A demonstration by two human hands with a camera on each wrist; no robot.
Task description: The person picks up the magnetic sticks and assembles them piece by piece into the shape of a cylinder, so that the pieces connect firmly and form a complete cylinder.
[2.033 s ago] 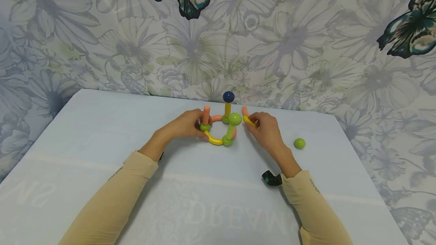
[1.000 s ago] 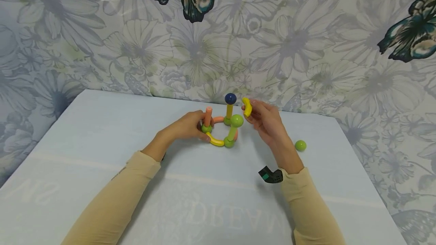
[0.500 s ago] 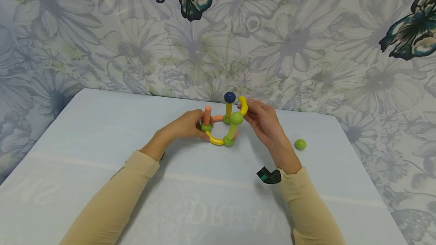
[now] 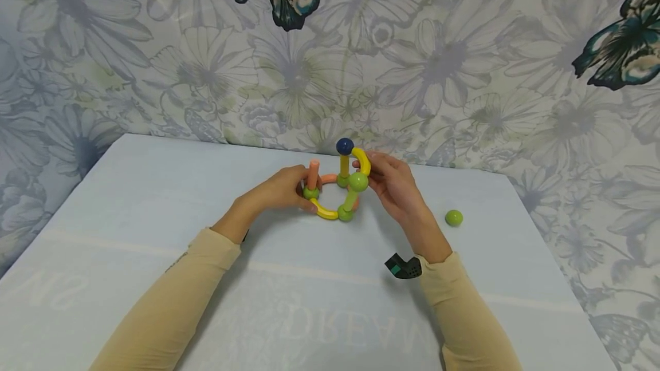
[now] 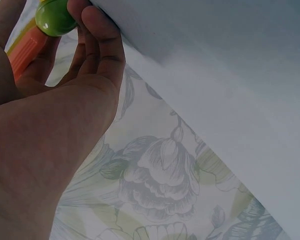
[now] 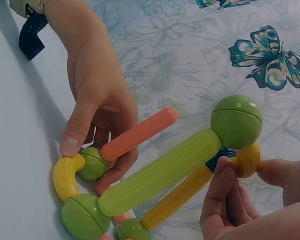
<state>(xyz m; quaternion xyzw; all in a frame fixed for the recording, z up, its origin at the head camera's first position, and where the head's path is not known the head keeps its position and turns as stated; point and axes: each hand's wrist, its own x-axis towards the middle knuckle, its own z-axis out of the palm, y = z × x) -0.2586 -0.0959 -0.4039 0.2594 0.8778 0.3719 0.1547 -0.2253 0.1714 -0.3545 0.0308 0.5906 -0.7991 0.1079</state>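
Note:
A ball-and-rod building toy stands on the table, its base a ring of green balls with yellow and orange curved rods (image 4: 325, 212). My left hand (image 4: 281, 189) grips its left side at a green ball (image 6: 93, 163), thumb on a yellow curved rod, beside an upright orange rod (image 4: 313, 175). A yellow post carries the dark blue ball (image 4: 345, 146); a light green rod (image 6: 162, 170) carries another green ball (image 4: 358, 181). Between these upper balls, my right hand (image 4: 394, 183) pinches a yellow curved rod (image 4: 363, 161), whose ends meet both in the head view.
One loose green ball (image 4: 454, 217) lies on the white table (image 4: 289, 314) to the right of the toy. Behind the far table edge rises a flower-and-butterfly patterned wall (image 4: 402, 73). A black wrist camera (image 4: 404, 267) juts from the right sleeve.
My right hand has raised the yellow curved rod from low beside the toy and brought it left, up to the upper green and blue balls. The left hand keeps its place.

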